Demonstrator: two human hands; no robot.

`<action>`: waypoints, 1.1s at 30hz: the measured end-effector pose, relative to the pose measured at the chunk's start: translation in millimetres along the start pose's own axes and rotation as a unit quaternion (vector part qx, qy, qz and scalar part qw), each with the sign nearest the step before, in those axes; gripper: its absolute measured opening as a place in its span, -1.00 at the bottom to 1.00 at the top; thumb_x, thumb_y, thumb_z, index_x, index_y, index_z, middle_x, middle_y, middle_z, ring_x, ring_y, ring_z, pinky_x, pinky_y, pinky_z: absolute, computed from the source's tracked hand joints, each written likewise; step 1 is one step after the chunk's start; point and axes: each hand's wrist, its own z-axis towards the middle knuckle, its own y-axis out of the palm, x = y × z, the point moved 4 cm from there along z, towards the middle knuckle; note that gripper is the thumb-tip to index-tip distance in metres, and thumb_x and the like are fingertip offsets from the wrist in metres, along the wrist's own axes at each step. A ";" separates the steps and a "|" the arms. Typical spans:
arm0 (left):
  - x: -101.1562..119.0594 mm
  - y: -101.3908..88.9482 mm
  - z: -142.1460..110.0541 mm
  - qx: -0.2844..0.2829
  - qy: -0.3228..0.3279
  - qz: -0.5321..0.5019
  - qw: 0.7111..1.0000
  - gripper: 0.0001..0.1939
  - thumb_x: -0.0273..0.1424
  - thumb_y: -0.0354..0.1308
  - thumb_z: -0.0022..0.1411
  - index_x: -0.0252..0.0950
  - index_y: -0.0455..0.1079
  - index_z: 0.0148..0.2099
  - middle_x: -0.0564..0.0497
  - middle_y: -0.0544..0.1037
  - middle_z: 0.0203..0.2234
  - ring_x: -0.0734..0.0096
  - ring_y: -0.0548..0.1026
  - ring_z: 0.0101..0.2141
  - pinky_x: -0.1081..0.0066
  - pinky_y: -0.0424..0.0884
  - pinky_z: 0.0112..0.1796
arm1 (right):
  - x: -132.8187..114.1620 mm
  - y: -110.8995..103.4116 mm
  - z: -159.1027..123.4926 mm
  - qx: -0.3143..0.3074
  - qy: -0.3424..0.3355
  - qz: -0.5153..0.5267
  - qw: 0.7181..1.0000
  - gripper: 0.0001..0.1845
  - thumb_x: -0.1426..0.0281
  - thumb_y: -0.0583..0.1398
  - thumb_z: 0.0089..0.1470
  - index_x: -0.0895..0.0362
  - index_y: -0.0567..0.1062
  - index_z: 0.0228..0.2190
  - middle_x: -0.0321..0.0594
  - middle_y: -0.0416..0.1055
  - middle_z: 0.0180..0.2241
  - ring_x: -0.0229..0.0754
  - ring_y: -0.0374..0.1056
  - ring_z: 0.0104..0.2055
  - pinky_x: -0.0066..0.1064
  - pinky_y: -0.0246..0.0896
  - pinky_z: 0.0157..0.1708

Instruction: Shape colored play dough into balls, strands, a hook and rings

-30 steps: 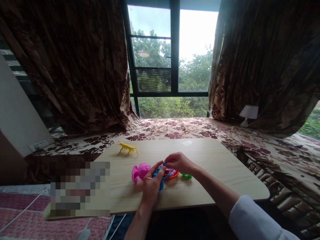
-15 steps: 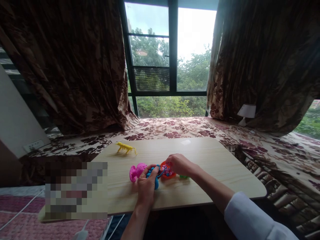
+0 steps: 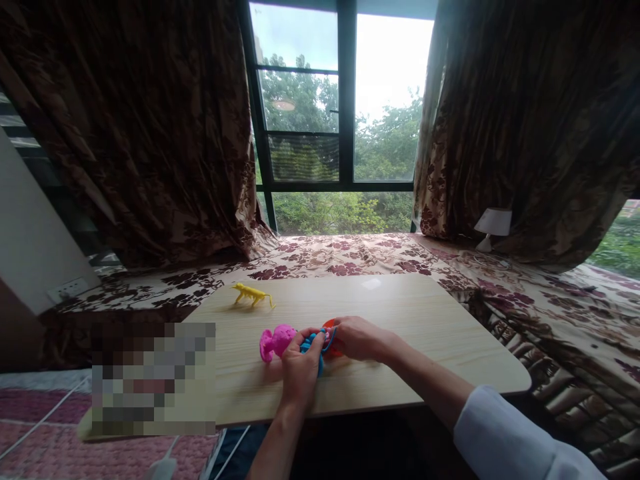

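Note:
My left hand (image 3: 300, 369) is closed around a blue soft-looking figure (image 3: 309, 342), from which a thin blue strand (image 3: 331, 341) loops to the right. Bent downward over the orange bowl (image 3: 330, 323), my right hand (image 3: 361, 338) has its fingers pressed together beside the strand. What those fingers pinch, if anything, is hidden. Small pink pieces show in the bowl, most of which the right hand covers. Just left of my left hand lies a pink figure (image 3: 283, 339) with a rounded body and a flared end.
A yellow four-legged animal figure (image 3: 251, 294) with a long tail stands at the back left of the pale wooden table (image 3: 400, 303). Beyond the table runs a flower-patterned window ledge (image 3: 345, 253), with a white lamp (image 3: 493, 223) on its right. A blurred-out patch covers the table's left end.
My right hand moved from the blue figure's top down to the orange bowl and now hides more of it. A green piece on the right is now covered. The left hand keeps its hold.

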 end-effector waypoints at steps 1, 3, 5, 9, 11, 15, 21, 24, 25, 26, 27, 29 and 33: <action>0.0 1.0 -0.1 -0.003 0.001 0.017 1.000 -0.65 -0.24 0.24 -0.17 -0.35 0.42 -0.31 0.04 0.50 -0.55 0.48 0.44 -0.54 0.51 0.37 -0.49 | 4.7 0.8 0.6 0.006 0.013 0.016 1.000 -0.83 0.46 0.09 -0.05 0.20 0.48 -0.54 -0.22 0.41 -0.48 -0.30 0.24 -0.44 -0.53 0.02 -0.46; -0.3 2.6 0.1 -0.008 0.004 0.044 0.999 -0.66 -0.23 0.23 -0.16 -0.35 0.43 -0.33 0.04 0.49 -0.57 0.47 0.44 -0.55 0.51 0.36 -0.51 | 14.7 1.8 0.9 0.020 0.037 0.043 0.998 -0.83 0.46 0.10 -0.06 0.21 0.48 -0.55 -0.26 0.40 -0.54 -0.32 0.23 -0.49 -0.54 0.02 -0.50; 0.0 3.4 0.3 -0.015 0.008 0.063 0.998 -0.66 -0.22 0.23 -0.15 -0.35 0.43 -0.34 0.03 0.49 -0.57 0.45 0.44 -0.55 0.51 0.36 -0.52 | 23.5 1.8 1.0 0.043 0.061 0.066 0.995 -0.80 0.45 0.07 -0.03 0.21 0.49 -0.49 -0.27 0.41 -0.54 -0.34 0.24 -0.51 -0.56 0.04 -0.53; 2.7 3.1 -0.1 -0.035 -0.011 0.037 0.999 -0.64 -0.24 0.24 -0.15 -0.34 0.43 -0.28 0.03 0.51 -0.54 0.43 0.46 -0.51 0.51 0.37 -0.49 | 26.5 -0.1 2.6 0.100 0.093 0.141 0.981 -0.71 0.41 -0.02 0.07 0.24 0.44 -0.29 -0.22 0.44 -0.44 -0.34 0.30 -0.48 -0.57 0.13 -0.54; 4.6 4.6 -1.2 -0.063 -0.043 -0.030 0.997 -0.59 -0.27 0.24 -0.12 -0.32 0.40 -0.18 0.02 0.53 -0.48 0.42 0.48 -0.46 0.50 0.39 -0.44 | 19.0 -2.9 2.9 0.132 0.083 0.210 0.965 -0.75 0.38 0.04 0.05 0.23 0.44 -0.29 -0.23 0.45 -0.43 -0.32 0.32 -0.44 -0.56 0.17 -0.51; 11.2 12.7 -4.8 -0.112 -0.123 -0.180 0.970 -0.62 -0.31 0.20 -0.04 -0.29 0.37 -0.13 0.01 0.53 -0.44 0.42 0.49 -0.46 0.46 0.43 -0.43 | -4.1 -13.8 0.2 0.178 0.034 0.207 0.961 -0.85 0.46 0.14 -0.05 0.14 0.49 -0.38 -0.27 0.42 -0.40 -0.30 0.31 -0.38 -0.51 0.20 -0.38; 29.0 24.9 0.3 -0.111 -0.204 -0.280 0.931 -0.82 -0.40 0.21 -0.03 -0.32 0.37 -0.30 0.04 0.49 -0.49 0.50 0.46 -0.53 0.57 0.39 -0.59 | -27.9 -37.6 -6.4 0.215 -0.052 0.149 0.964 -0.82 0.52 0.11 -0.02 0.11 0.51 -0.46 -0.22 0.38 -0.32 -0.25 0.26 -0.22 -0.41 0.15 -0.19; 40.4 23.9 9.4 -0.107 -0.221 -0.302 0.921 -0.85 -0.40 0.21 -0.02 -0.33 0.33 -0.36 0.08 0.43 -0.57 0.60 0.40 -0.60 0.61 0.32 -0.64 | -22.1 -50.3 -11.6 0.239 -0.037 0.235 0.942 -0.78 0.47 0.05 0.04 0.12 0.48 -0.31 -0.19 0.39 -0.27 -0.26 0.29 -0.23 -0.41 0.19 -0.22; 45.1 22.9 13.3 -0.113 -0.210 -0.305 0.922 -0.84 -0.37 0.21 -0.01 -0.32 0.31 -0.40 0.11 0.39 -0.61 0.64 0.35 -0.64 0.63 0.27 -0.67 | -16.3 -53.7 -13.8 0.252 -0.017 0.273 0.928 -0.75 0.47 0.03 0.04 0.13 0.46 -0.26 -0.18 0.40 -0.27 -0.26 0.31 -0.24 -0.41 0.21 -0.25; 49.9 22.0 17.4 -0.121 -0.193 -0.307 0.924 -0.81 -0.33 0.20 -0.01 -0.32 0.28 -0.44 0.14 0.35 -0.65 0.67 0.30 -0.68 0.64 0.22 -0.71 | -9.1 -56.2 -16.1 0.266 0.006 0.307 0.914 -0.73 0.47 0.02 0.04 0.14 0.44 -0.23 -0.17 0.41 -0.28 -0.26 0.32 -0.26 -0.41 0.22 -0.28; 54.2 21.2 21.5 -0.127 -0.175 -0.307 0.927 -0.76 -0.27 0.19 0.00 -0.31 0.23 -0.50 0.17 0.30 -0.69 0.70 0.24 -0.72 0.64 0.15 -0.74 | -1.4 -57.6 -18.2 0.278 0.029 0.335 0.900 -0.71 0.46 0.02 0.02 0.16 0.43 -0.21 -0.16 0.42 -0.30 -0.25 0.33 -0.29 -0.40 0.24 -0.30; 59.6 19.6 29.8 -0.120 -0.150 -0.300 0.934 -0.64 -0.18 0.16 -0.01 -0.28 0.11 -0.59 0.22 0.18 -0.76 0.71 0.13 -0.78 0.64 0.03 -0.79 | 13.4 -57.1 -21.8 0.291 0.065 0.367 0.881 -0.71 0.45 0.03 -0.01 0.20 0.44 -0.24 -0.16 0.43 -0.36 -0.25 0.34 -0.34 -0.39 0.25 -0.33; 59.1 14.9 48.2 -0.067 -0.144 -0.281 0.946 -0.55 -0.12 0.10 0.00 -0.24 -0.03 -0.64 0.26 0.03 -0.83 0.70 0.01 -0.83 0.62 -0.08 -0.81 | 32.7 -48.9 -28.0 0.273 0.100 0.347 0.892 -0.71 0.44 0.01 -0.02 0.21 0.44 -0.26 -0.17 0.43 -0.39 -0.27 0.33 -0.39 -0.40 0.25 -0.35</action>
